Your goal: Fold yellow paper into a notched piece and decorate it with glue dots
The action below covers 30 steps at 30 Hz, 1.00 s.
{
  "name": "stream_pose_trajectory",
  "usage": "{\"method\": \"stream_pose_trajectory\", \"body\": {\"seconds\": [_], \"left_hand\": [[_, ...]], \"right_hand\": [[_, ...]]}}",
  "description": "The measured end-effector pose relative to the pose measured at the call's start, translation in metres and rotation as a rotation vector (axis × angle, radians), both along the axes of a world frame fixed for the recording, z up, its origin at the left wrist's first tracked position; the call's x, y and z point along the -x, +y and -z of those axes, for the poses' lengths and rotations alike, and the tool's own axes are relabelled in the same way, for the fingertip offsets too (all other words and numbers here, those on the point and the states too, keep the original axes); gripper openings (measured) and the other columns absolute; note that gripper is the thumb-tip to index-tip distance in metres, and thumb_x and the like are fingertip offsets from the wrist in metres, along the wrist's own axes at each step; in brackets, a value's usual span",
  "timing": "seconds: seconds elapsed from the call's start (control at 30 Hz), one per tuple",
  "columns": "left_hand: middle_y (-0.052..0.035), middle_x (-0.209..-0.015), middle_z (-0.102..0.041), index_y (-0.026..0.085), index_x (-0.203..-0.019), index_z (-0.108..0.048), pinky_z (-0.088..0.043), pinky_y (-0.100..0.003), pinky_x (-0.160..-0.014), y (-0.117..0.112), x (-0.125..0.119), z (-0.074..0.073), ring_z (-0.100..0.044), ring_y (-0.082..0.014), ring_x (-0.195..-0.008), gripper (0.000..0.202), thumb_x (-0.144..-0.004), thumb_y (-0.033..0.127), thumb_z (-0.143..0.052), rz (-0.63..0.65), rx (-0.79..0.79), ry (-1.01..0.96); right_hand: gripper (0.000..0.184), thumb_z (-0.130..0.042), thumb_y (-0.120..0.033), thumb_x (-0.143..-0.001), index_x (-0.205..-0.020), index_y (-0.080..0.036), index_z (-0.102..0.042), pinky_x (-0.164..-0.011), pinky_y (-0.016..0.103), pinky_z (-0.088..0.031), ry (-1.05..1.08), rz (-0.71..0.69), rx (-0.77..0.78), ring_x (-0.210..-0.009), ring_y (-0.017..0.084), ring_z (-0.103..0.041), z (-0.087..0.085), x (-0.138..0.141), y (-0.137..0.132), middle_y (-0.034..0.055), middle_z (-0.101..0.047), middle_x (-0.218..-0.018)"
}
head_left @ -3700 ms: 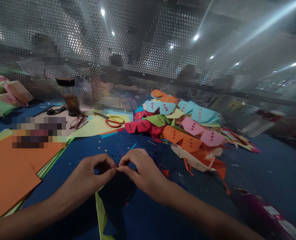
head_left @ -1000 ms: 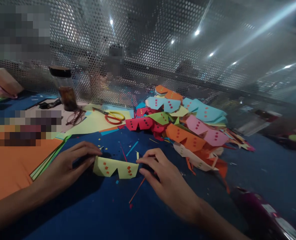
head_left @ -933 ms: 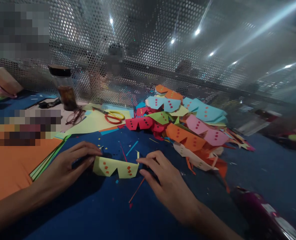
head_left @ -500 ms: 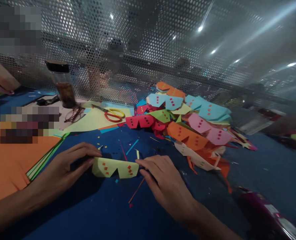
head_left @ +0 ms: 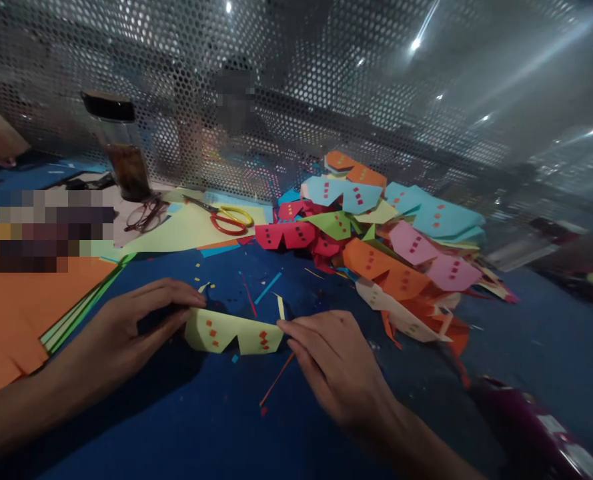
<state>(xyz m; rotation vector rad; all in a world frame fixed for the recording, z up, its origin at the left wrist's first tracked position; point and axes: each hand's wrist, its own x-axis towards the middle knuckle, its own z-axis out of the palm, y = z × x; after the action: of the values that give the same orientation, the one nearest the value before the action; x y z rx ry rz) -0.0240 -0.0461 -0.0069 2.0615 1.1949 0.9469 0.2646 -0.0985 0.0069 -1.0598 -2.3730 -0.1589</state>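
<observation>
Left hand (head_left: 126, 333), palm down, fingers curled, pinching one end of yellow paper cutout (head_left: 231, 331); right hand (head_left: 336, 363) likewise pinching other end; cutout flat on desk (head_left: 216, 427) between both hands.

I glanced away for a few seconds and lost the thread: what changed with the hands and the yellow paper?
Earlier the left hand and right hand pinched together over a yellow strip; they have moved apart. The yellow folded piece now lies spread flat on the blue table, with the left hand pinching its left end and the right hand touching its right end. The coloured paper pile, scissors and jar stayed put.
</observation>
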Motion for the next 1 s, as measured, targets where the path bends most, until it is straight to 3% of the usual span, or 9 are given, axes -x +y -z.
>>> {"method": "stream_pose_trajectory", "body": {"seconds": [1.0], "left_hand": [[0.0004, -0.099, -0.075, 0.029, -0.099, -0.071, -0.058, -0.025, -0.078, 0.0009, 0.0060, 0.0042, -0.071, -0.0174, -0.090, 0.019, -0.093, 0.035, -0.054, 0.050, -0.098, 0.046]], "right_hand": [[0.020, -0.054, -0.012, -0.097, -0.114, -0.019, -0.062, -0.081, 0.034, -0.042, 0.150, 0.051, 0.131, -0.091, 0.018, -0.065, 0.0031, 0.0011, 0.0022, 0.0036, -0.072, -0.100]]}}
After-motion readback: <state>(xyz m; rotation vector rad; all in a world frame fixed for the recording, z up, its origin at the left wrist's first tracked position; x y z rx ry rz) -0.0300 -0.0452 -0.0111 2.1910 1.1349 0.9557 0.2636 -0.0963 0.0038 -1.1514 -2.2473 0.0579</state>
